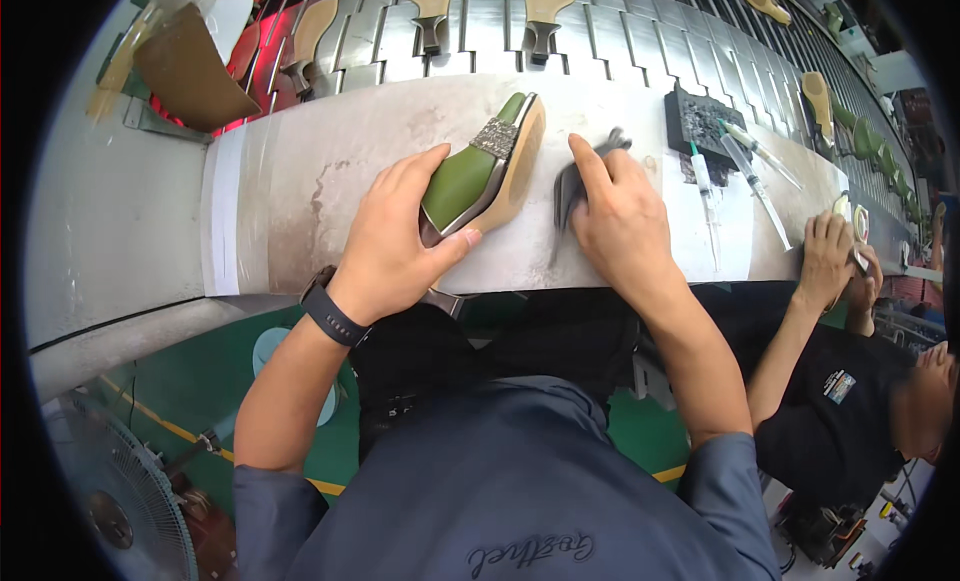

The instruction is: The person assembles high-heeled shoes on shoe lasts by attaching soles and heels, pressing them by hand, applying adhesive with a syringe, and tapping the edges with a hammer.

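My left hand (392, 239) is wrapped round a green shoe (458, 189) with a glittery strap across its front. The shoe is tilted so that its tan sole (524, 166) faces right, and its toe points away from me. To the right, apart from the shoe, my right hand (628, 219) is closed round a dark grey tool (568, 194). Its blurred ends stick out on both sides of the fingers, and I cannot make out its kind. Both hands are over the pale, stained worktable (290, 196).
Right of my hand lie a dark, worn block (700, 121) and several syringes (757, 193) with green tips. Beyond the table runs a metal slat conveyor (490, 41) carrying shoes (545, 11). A co-worker's hands (828, 256) are at the table's right end. A fan (115, 506) stands lower left.
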The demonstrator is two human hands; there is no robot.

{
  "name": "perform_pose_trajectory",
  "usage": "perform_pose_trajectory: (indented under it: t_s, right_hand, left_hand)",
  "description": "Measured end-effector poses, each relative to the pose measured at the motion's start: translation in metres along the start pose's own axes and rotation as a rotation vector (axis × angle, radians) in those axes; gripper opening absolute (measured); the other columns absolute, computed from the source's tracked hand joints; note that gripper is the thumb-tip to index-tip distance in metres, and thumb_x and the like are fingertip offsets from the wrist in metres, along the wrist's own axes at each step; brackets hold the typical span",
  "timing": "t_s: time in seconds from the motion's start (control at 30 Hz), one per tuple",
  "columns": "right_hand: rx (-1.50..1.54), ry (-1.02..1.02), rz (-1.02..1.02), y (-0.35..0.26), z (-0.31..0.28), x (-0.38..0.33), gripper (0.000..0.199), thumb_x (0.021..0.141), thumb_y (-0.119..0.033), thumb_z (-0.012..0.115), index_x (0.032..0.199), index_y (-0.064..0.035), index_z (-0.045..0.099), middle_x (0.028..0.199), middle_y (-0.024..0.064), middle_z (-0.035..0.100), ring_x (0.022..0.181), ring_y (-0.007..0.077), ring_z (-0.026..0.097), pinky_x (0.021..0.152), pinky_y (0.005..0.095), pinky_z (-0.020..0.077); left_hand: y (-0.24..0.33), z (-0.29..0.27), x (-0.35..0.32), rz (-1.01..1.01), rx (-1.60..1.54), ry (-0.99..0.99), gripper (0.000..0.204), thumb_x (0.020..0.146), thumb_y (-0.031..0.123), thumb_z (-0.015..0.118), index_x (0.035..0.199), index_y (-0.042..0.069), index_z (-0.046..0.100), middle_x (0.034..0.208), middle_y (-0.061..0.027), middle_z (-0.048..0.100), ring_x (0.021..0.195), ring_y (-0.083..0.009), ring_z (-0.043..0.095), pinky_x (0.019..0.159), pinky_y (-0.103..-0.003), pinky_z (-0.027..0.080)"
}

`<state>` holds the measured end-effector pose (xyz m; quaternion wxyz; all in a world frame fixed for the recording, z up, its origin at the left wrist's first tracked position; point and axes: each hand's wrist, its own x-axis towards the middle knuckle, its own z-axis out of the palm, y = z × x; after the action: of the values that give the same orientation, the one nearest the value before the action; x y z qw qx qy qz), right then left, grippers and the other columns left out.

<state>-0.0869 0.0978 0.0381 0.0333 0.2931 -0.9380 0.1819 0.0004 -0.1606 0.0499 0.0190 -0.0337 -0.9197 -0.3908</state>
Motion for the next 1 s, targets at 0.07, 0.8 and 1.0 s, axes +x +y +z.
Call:
perform_pose_trajectory:
  t_s: [0.07, 0.8, 1.0]
  right_hand:
    - [0.025, -0.003, -0.017, 0.002, -0.008, -0.006, 0.048, 0.081, -0.001, 0.068, 0.129, -0.0034, 0.070, 0.112, 0.0184, 0.067, 0.089, 0.0350, 0.068, 0.073, 0.0421, 0.0569]
    - [1.110, -0.035, 0.122, -0.020, -0.028, 0.028, 0.027, 0.094, -0.003, 0.075, 0.121, 0.0023, 0.072, 0.114, 0.0185, 0.079, 0.102, 0.0158, 0.075, 0.089, 0.0296, 0.0587]
    - [1.025, -0.147, 0.217, -0.018, -0.049, 0.053, 0.023, 0.097, -0.006, 0.074, 0.118, 0.0033, 0.072, 0.099, 0.0118, 0.080, 0.088, 0.0102, 0.074, 0.077, 0.0261, 0.0573]
  left_hand:
    - [0.004, 0.001, 0.008, 0.055, 0.112, -0.002, 0.088, 0.082, 0.016, 0.086, 0.157, -0.001, 0.043, 0.146, -0.0236, 0.059, 0.131, -0.0373, 0.060, 0.114, -0.042, 0.045]
    - [0.013, 0.005, 0.041, 0.171, 0.105, -0.107, 0.111, 0.072, 0.012, 0.090, 0.167, 0.006, 0.032, 0.129, -0.0188, 0.063, 0.111, -0.0389, 0.062, 0.095, -0.046, 0.048]
    - [0.013, 0.004, 0.041, 0.169, 0.095, -0.115, 0.112, 0.073, 0.012, 0.091, 0.167, 0.006, 0.031, 0.130, -0.0185, 0.062, 0.113, -0.0373, 0.062, 0.094, -0.046, 0.047]
